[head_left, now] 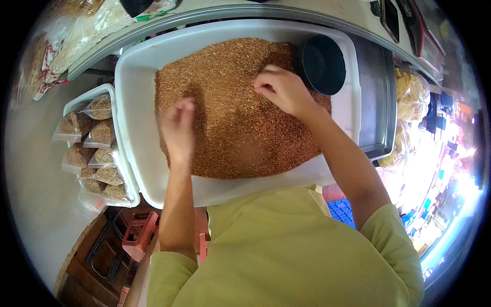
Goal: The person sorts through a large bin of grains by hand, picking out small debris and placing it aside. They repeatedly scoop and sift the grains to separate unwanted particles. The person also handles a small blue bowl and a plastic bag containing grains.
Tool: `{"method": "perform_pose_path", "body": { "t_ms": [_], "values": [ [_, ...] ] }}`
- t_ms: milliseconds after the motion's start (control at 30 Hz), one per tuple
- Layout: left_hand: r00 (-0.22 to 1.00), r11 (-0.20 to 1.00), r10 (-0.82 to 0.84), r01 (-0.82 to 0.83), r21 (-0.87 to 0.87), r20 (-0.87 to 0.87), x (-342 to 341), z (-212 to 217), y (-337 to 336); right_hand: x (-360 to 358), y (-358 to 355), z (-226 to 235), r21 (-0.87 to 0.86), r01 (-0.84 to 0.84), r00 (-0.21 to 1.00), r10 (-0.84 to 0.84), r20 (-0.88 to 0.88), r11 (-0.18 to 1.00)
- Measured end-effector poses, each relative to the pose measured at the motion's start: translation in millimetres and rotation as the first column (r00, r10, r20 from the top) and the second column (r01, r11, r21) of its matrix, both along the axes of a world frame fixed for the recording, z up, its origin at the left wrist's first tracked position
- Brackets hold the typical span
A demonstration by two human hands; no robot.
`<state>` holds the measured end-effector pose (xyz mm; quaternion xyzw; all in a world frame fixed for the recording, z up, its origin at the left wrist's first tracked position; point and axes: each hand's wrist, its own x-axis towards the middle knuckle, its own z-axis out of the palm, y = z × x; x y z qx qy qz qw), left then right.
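Left of the big white tray (134, 153), I see a smaller tray (76, 105) stacked with sealed bags of grain (102, 133). Over the tray's left part my left hand (178, 130) hovers, fingers loosely curled and blurred; I cannot tell whether it holds anything. The brown grain (240, 128) spreads across the tray's middle. Further right, my right hand (281, 89) pinches at the grain's surface, just beside the black bowl (321, 64) in the tray's far right corner. I judge this as sorting by hand; next calls for a careful pinch and lift.
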<state>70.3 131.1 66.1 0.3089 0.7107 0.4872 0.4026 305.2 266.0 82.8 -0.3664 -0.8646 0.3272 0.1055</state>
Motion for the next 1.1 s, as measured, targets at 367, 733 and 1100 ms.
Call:
{"method": "perform_pose_path", "body": {
  "t_ms": [367,733,1100],
  "values": [
    [0.908,0.943,-0.320,0.334,-0.006,0.270,94.0,26.4,-58.4,13.1,-116.9,54.3,0.017,0.097,0.977,-0.092,-0.191,0.995],
    [0.921,0.915,-0.390,0.384,0.122,0.023,97.8,41.5,-67.3,17.2,-138.5,71.7,0.225,0.125,0.980,-0.086,-0.178,0.966],
    [0.818,0.932,-0.359,0.343,0.119,0.450,101.4,46.2,-81.6,24.4,-146.7,80.9,0.176,0.087,0.981,-0.053,-0.189,0.981]
  ]
}}
